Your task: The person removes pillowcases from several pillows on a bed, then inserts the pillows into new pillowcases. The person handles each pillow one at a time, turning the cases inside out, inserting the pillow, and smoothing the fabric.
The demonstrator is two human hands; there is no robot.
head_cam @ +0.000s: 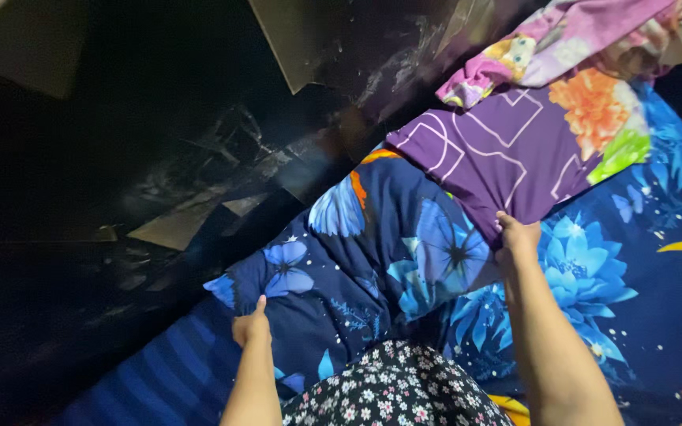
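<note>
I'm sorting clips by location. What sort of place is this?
Probably a bedroom, at a bed by a dark wall. Both hands, left and right, press on a navy butterfly-print bedspread, with a purple cloth and floral bedding lying beyond.

So the butterfly blanket [388, 260] is the anchor here. The geometric-line cloth [499, 150] lies on its far right part, and the bunched flowery sheet [562, 39] sits beyond that, at the blanket's far right end. The left hand [251, 325] rests on the blanket's near left edge, the right hand [517, 237] at the cloth's near corner, on the blanket. The dotted-flower garment [392, 386] overlaps its near edge, between both arms. The floor [120, 197] runs along its left.
</note>
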